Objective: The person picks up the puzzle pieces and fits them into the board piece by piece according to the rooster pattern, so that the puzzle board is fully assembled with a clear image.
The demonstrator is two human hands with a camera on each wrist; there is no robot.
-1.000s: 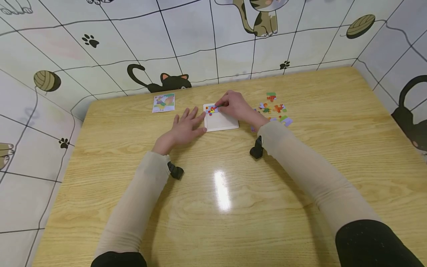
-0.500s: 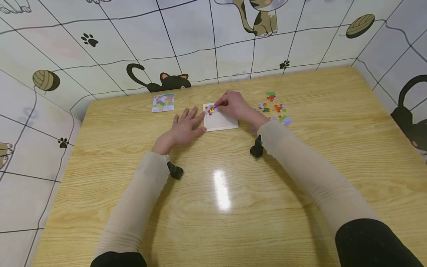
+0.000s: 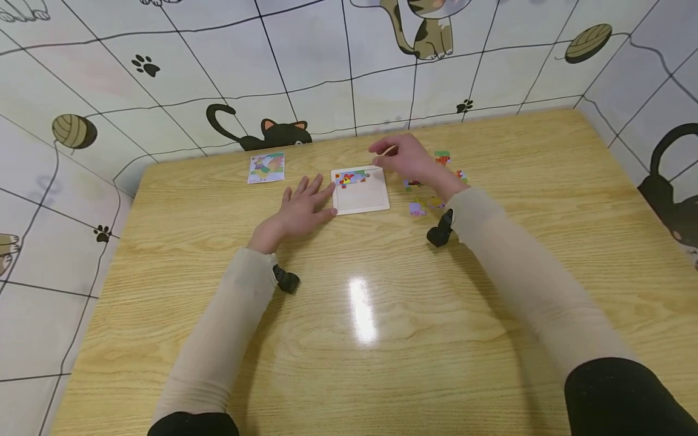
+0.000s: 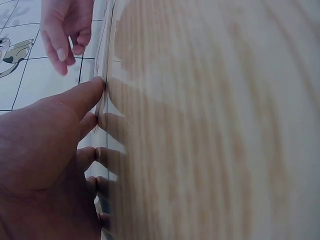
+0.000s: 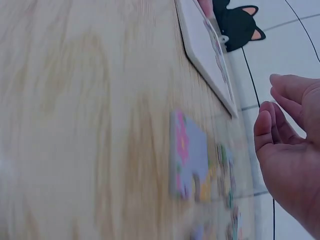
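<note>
On a wood-grain table (image 3: pixel 327 375), we see a picture card (image 3: pixel 266 168) left of the white puzzle tray (image 3: pixel 362 200); a person's left hand (image 3: pixel 299 212), fingers spread wide, touches the tray's left edge. Joined jigsaw pieces (image 3: pixel 353 177) line its far side. The empty right hand (image 3: pixel 410 160), fingers narrowly parted, hovers at its far right corner; loose jigsaw pieces (image 3: pixel 417 209) lie right of the tray.
</note>
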